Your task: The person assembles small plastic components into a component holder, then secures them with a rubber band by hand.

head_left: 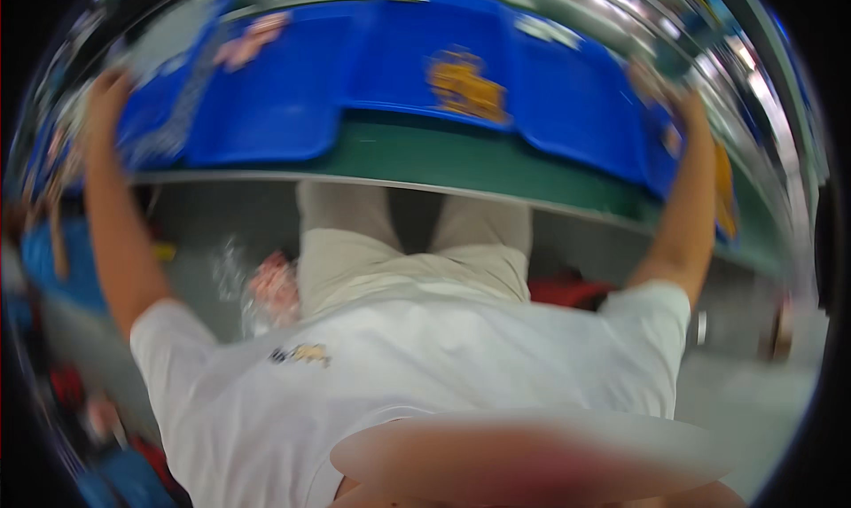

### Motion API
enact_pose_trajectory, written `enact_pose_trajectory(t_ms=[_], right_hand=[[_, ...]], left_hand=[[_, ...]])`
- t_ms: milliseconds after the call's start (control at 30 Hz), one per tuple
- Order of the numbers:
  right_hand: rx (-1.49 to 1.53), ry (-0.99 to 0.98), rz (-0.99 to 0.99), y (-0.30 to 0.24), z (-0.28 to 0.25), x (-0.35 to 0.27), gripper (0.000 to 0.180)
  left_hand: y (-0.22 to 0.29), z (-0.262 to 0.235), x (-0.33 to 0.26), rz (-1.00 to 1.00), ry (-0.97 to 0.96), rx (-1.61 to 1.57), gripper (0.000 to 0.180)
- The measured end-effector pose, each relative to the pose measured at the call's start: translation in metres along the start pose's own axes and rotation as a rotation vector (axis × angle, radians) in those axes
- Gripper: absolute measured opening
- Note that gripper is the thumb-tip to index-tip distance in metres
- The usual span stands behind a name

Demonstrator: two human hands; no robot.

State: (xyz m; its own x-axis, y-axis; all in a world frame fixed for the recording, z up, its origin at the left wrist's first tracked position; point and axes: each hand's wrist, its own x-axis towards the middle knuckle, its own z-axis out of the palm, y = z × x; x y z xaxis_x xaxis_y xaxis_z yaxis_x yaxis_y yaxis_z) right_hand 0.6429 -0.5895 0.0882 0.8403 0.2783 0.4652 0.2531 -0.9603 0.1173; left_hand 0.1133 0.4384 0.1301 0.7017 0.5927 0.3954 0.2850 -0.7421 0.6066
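With the middle of the view as the clock's centre, the left hand (108,91) is at ten o'clock, fingers seemingly curled, and the right hand (669,91) is at two (both are smeared by motion, so I cannot tell whether either grips anything). The arms are spread wide, with the whole row of trays between or beside the hands. The left end tray (142,109), blue, lies just beside the left hand, toward its three o'clock; the right end tray (663,175), also blue, lies by the right hand and forearm; I cannot tell if either is touched. Well apart from both hands, the inner trays hold pink pieces (253,42) near eleven, yellow-orange pieces (468,84) just past twelve and white pieces (547,31) at one. The green table (390,158) shows below them. Farther out, a clear bag (273,288) with pink contents sits between eight and nine, beside the pale trousers (346,260).
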Motion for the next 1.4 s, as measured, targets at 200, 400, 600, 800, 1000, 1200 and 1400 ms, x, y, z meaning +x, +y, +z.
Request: enact_pose_trajectory(t_ms=[200,400,600,800,1000,1200,1400], right_hand=[[0.484,-0.367,0.586,-0.027,-0.041,-0.069,0.057],[0.345,-0.415,0.388,-0.095,-0.069,-0.095,0.061],[0.261,-0.422,0.327,-0.102,-0.064,-0.116,0.055],[0.506,-0.345,0.375,-0.119,-0.063,-0.064,0.042],[0.618,-0.308,0.404,-0.089,-0.041,-0.019,0.037],[0.609,-0.043,0.445,-0.112,-0.066,-0.029,0.041],[0.900,0.113,-0.014,-0.215,-0.078,0.008,0.030]], left_hand=[[0.000,-0.017,-0.047,0.120,0.231,-0.420,0.042],[0.083,-0.023,-0.147,0.094,0.026,-0.926,0.051],[0.103,0.032,-0.203,-0.057,0.008,-1.260,0.050],[0.147,0.088,-0.270,-0.036,-0.086,-1.774,0.047],[0.166,0.151,-0.309,-0.270,-0.139,-2.041,0.049],[0.189,0.160,-0.339,-0.497,0.005,-1.756,0.048],[0.182,0.169,-0.353,-0.540,-0.206,-1.580,0.049]])
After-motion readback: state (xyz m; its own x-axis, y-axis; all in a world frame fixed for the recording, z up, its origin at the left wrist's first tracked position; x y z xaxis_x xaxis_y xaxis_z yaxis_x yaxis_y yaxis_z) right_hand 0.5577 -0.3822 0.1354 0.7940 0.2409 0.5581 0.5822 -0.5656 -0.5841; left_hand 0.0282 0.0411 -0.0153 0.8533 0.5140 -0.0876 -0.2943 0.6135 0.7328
